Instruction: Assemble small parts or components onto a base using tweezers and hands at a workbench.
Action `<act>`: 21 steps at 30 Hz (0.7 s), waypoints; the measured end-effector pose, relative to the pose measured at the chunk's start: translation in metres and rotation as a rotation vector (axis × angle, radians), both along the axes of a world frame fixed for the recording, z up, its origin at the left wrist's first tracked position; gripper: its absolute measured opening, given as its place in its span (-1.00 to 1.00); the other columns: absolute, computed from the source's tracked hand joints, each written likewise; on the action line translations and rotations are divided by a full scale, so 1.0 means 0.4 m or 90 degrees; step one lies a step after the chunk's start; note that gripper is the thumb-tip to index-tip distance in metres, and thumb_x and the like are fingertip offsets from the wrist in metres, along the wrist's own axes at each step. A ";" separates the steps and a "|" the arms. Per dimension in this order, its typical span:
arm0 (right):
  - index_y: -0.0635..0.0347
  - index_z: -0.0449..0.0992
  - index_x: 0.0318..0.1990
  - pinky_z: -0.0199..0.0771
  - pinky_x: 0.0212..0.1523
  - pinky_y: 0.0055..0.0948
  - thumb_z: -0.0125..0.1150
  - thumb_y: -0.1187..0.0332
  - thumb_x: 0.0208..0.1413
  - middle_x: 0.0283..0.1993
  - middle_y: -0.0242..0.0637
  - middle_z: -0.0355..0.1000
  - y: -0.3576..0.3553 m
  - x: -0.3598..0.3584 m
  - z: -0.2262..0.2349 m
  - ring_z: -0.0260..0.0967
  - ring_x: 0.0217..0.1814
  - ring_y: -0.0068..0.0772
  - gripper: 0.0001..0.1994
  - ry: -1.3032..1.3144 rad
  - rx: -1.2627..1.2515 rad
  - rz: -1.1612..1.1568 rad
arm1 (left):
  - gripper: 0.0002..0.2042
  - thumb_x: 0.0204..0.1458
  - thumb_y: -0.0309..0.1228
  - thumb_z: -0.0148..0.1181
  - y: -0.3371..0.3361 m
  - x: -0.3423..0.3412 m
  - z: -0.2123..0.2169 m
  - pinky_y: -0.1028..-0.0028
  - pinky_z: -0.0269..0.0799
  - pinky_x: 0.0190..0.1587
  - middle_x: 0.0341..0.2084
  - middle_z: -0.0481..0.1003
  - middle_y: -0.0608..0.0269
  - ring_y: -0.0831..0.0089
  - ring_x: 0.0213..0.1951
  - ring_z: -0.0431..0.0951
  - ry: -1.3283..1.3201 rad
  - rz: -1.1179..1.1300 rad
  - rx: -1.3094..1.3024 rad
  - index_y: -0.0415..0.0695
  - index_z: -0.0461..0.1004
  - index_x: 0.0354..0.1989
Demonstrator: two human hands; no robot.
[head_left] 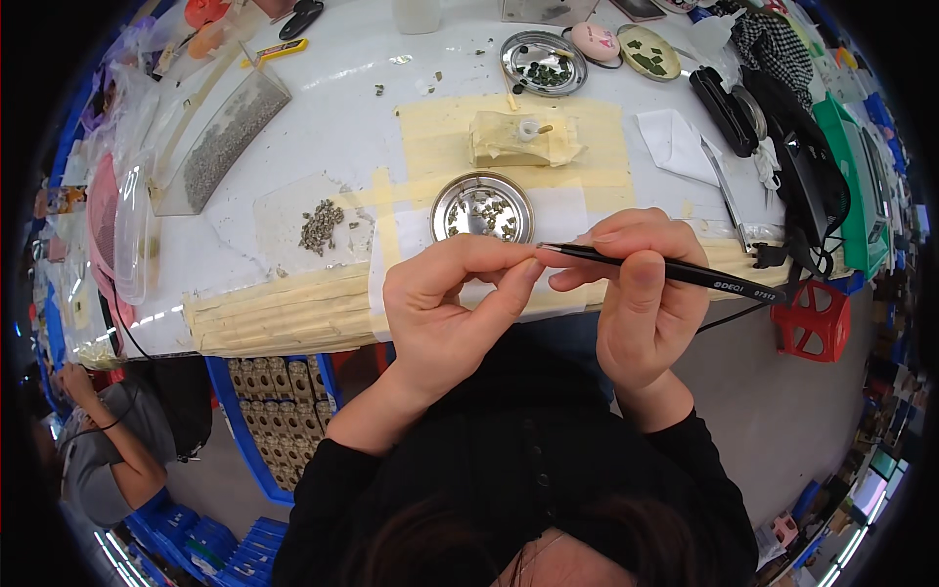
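Head view: both hands are raised over the near edge of the tabletop (342,112), close together. The right hand (650,328) grips a pair of black tweezers (699,277), which slants from the right in toward the left hand (435,298). That one has its thumb and forefinger pinched, fingertips right at the tweezers' points; from where I stand I can't tell whether some tiny piece sits between them.

Just beyond the fingers is a round metal dish (442,201) scattered with small greyish bits. Left of it, a little heap of similar bits (320,227) lies on a clear sheet. Behind the dish stands a tape-covered block (484,147) carrying a small clear cup (529,129). Farther back, a second metal dish (508,70) holds dark green pieces, and a clear container (235,132) of grey granules lies to the left. Below, a blue crate (224,401) on the left is packed with brownish parts; a red stool (815,321) stands right.
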State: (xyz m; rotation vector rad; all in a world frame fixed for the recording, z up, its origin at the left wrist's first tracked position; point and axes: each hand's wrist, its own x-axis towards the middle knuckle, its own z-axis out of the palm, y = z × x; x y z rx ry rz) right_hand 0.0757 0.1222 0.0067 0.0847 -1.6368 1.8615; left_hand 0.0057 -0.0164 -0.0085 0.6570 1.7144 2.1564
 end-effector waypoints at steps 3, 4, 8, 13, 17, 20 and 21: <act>0.42 0.32 -0.16 0.60 -0.28 -0.53 -0.05 0.41 0.28 -0.20 -0.10 0.36 -0.004 -0.002 0.000 0.50 -0.31 -0.39 -0.82 -0.009 -0.029 -0.006 | -0.86 -0.05 -0.66 0.24 0.002 -0.004 -0.001 0.65 0.43 -0.35 -0.46 0.57 0.23 0.63 -0.45 0.52 0.080 0.006 -0.023 -0.32 0.57 -0.28; 0.42 0.32 -0.16 0.61 -0.27 -0.52 -0.05 0.41 0.28 -0.20 -0.10 0.36 -0.004 -0.002 -0.001 0.51 -0.30 -0.38 -0.81 -0.011 -0.024 -0.007 | -0.86 -0.05 -0.66 0.24 0.003 -0.002 -0.001 0.65 0.43 -0.36 -0.46 0.57 0.23 0.63 -0.45 0.53 0.085 0.014 -0.025 -0.32 0.57 -0.28; 0.43 0.32 -0.16 0.61 -0.26 -0.50 -0.06 0.39 0.29 -0.20 -0.11 0.36 0.000 -0.004 -0.004 0.53 -0.26 -0.34 -0.80 -0.017 -0.011 -0.006 | -0.87 -0.07 -0.66 0.24 0.007 0.004 0.005 0.64 0.45 -0.36 -0.47 0.57 0.23 0.63 -0.44 0.54 0.083 0.038 -0.030 -0.33 0.57 -0.31; 0.42 0.31 -0.17 0.62 -0.23 -0.49 -0.09 0.38 0.30 -0.20 -0.11 0.36 -0.004 -0.007 -0.006 0.54 -0.25 -0.31 -0.80 -0.021 -0.025 -0.001 | -0.88 -0.15 -0.69 0.27 0.019 0.005 -0.001 0.62 0.43 -0.42 -0.54 0.54 0.23 0.57 -0.50 0.53 0.185 0.120 -0.042 -0.31 0.55 -0.38; 0.38 0.29 -0.18 0.62 -0.39 -0.46 -0.22 0.26 0.35 -0.27 -0.10 0.31 -0.011 -0.011 0.001 0.52 -0.37 -0.23 -0.71 -0.061 0.029 -0.049 | -0.84 -0.27 -0.71 0.29 0.026 -0.004 -0.005 0.57 0.37 -0.52 -0.61 0.49 0.21 0.43 -0.59 0.49 0.390 0.223 -0.101 -0.27 0.54 -0.45; 0.38 0.28 -0.18 0.63 -0.37 -0.45 -0.23 0.25 0.35 -0.27 -0.11 0.31 -0.012 -0.009 0.001 0.53 -0.36 -0.21 -0.70 -0.074 0.018 -0.045 | -0.83 -0.25 -0.73 0.28 0.022 -0.006 -0.008 0.57 0.36 -0.51 -0.60 0.48 0.18 0.44 -0.57 0.47 0.484 0.246 -0.135 -0.27 0.52 -0.43; 0.38 0.28 -0.18 0.63 -0.37 -0.45 -0.23 0.24 0.35 -0.27 -0.11 0.31 -0.013 -0.009 0.001 0.53 -0.36 -0.22 -0.70 -0.076 0.016 -0.043 | -0.83 -0.23 -0.73 0.27 0.020 -0.005 -0.008 0.58 0.35 -0.50 -0.59 0.48 0.18 0.46 -0.55 0.47 0.511 0.245 -0.147 -0.28 0.52 -0.41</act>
